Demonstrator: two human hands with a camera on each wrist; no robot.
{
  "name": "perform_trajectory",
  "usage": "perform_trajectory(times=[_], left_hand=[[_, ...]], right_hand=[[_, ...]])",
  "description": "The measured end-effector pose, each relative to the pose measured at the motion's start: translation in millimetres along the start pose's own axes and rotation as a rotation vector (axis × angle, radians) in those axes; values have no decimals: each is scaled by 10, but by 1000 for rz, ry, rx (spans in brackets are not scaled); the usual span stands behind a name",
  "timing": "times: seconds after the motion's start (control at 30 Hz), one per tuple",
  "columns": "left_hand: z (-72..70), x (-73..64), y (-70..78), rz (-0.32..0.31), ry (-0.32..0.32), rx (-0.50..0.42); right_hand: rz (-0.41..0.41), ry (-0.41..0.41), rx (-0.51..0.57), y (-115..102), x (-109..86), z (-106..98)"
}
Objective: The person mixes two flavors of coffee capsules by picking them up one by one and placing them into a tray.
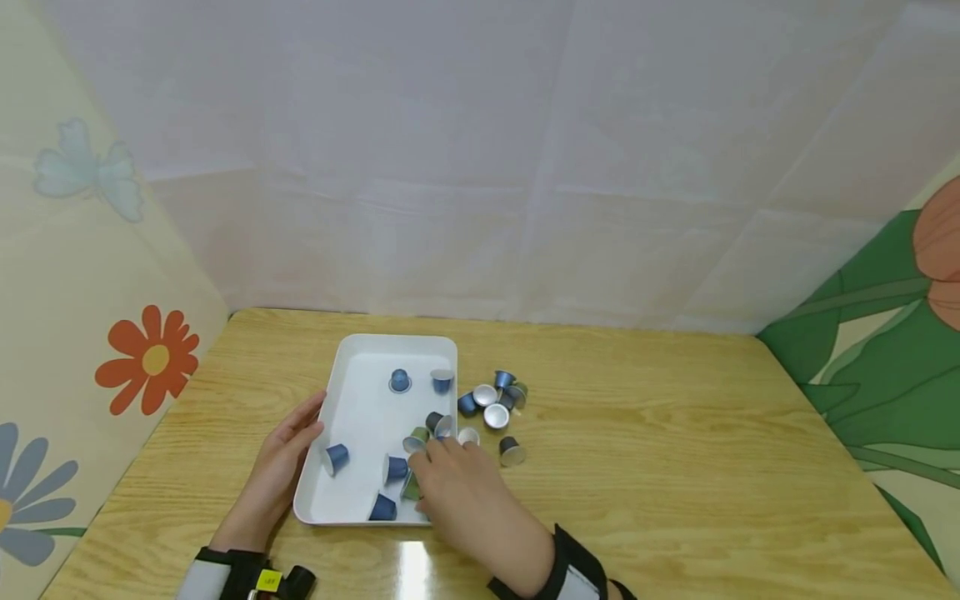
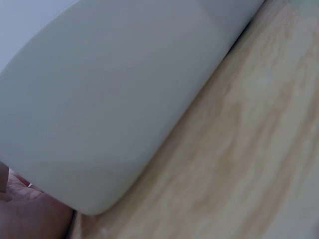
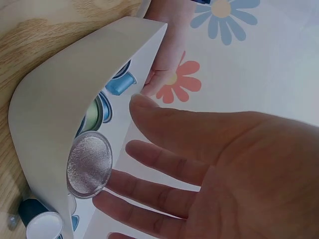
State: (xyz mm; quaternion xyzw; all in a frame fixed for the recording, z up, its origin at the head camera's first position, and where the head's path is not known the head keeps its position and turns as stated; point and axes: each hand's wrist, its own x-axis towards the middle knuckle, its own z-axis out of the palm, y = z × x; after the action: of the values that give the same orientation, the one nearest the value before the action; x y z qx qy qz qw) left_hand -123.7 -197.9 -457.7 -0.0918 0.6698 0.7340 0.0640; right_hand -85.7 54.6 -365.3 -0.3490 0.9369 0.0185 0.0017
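Observation:
A white tray [image 1: 363,408] lies on the table with several coffee capsules in it, mostly blue, such as one blue capsule [image 1: 337,458] near the left rim. My left hand [image 1: 273,467] rests against the tray's left side; in the left wrist view the tray wall [image 2: 114,99] fills much of the picture. Over the tray's right front part is my right hand [image 1: 468,496], close to a green capsule [image 1: 412,487]. In the right wrist view its fingers [image 3: 159,191] are extended and apart, with the fingertips beside a silver-lidded capsule [image 3: 89,164]; contact is unclear.
Right of the tray several more capsules lie in a loose cluster, including a white-lidded capsule [image 1: 496,417]. A dark capsule [image 1: 512,452] lies apart, nearer my right hand. The wooden table [image 1: 675,450] extends to the right, with a pale cloth [image 1: 487,167] behind.

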Motion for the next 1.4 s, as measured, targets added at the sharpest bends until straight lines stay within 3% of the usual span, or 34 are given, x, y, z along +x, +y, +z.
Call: perform_trajectory(times=[0.2, 0.67, 1.07, 1.4], left_hand=[[-2, -2, 0, 11, -6, -5], [3, -10, -6, 9, 0, -2], [10, -11, 7, 1, 5, -7], [14, 4, 11, -6, 14, -8]], right_hand=[[30, -23, 78, 48, -64, -25], [84, 129, 189, 327, -215, -12], [139, 182, 242, 520, -272, 55], [263, 104, 337, 721, -275, 68]])
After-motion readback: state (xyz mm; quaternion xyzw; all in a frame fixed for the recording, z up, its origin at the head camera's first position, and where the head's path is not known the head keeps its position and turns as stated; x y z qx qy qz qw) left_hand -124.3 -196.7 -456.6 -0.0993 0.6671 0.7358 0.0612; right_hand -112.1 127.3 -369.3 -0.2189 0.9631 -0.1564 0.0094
